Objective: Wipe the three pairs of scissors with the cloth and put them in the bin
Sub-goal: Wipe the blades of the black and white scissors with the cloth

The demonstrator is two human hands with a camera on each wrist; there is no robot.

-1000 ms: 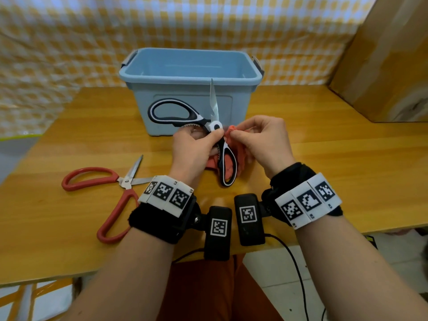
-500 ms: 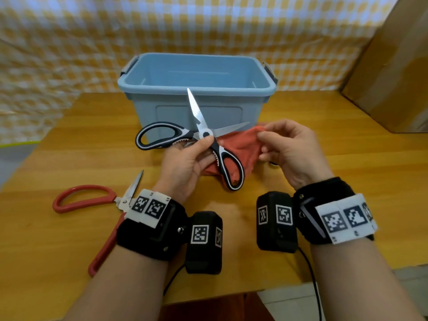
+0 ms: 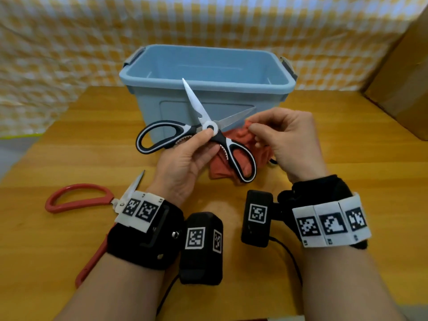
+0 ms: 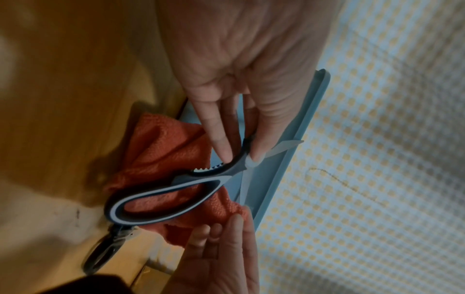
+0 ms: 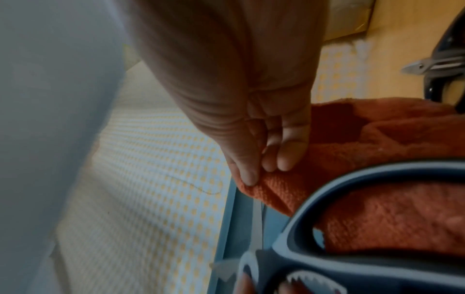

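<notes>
Head view: black scissors (image 3: 209, 129) pinched at pivot by left hand (image 3: 183, 163), blades spread wide, likely so each blade can be wiped singly. Cloth (image 3: 234, 144) pinched by right hand (image 3: 289, 140), bunched behind lower blade. Bin (image 3: 206, 82) just beyond hands, for short drop. Red scissors (image 3: 76, 200) flat on tabletop (image 3: 69, 144), beside left wrist.

Left wrist view: handle neck gripped between thumb and fingers (image 4: 221, 143); cloth under loop.

Right wrist view: cloth edge nipped by thumb and fingertips (image 5: 284, 157); dark third pair (image 5: 432, 65) on tabletop beyond the cloth.

Shiny metal blades on the plastic-handled scissors (image 3: 203, 133), a nubbly woven cloth (image 4: 161, 147), a smooth plastic bin (image 3: 208, 93), a glossy wooden table (image 3: 92, 147).
</notes>
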